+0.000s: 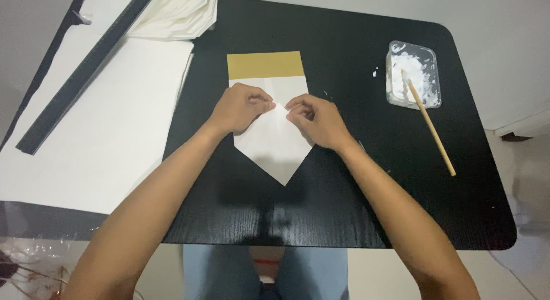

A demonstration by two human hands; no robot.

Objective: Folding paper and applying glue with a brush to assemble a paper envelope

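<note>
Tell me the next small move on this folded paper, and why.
Probably press the two flaps flat along the centre. Both the left hand and right hand pinch the white folded paper where its edges meet, and the point below already looks formed.

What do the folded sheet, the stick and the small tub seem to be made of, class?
Folded sheet: likely paper, matt white with a tan-gold band on top; it holds sharp creases and a folded point.
Stick: probably wood or bamboo, pale tan, unpolished.
Small tub: clear plastic by its see-through walls, smeared with white paste.
Table: black, with wood-grain lines.
</note>
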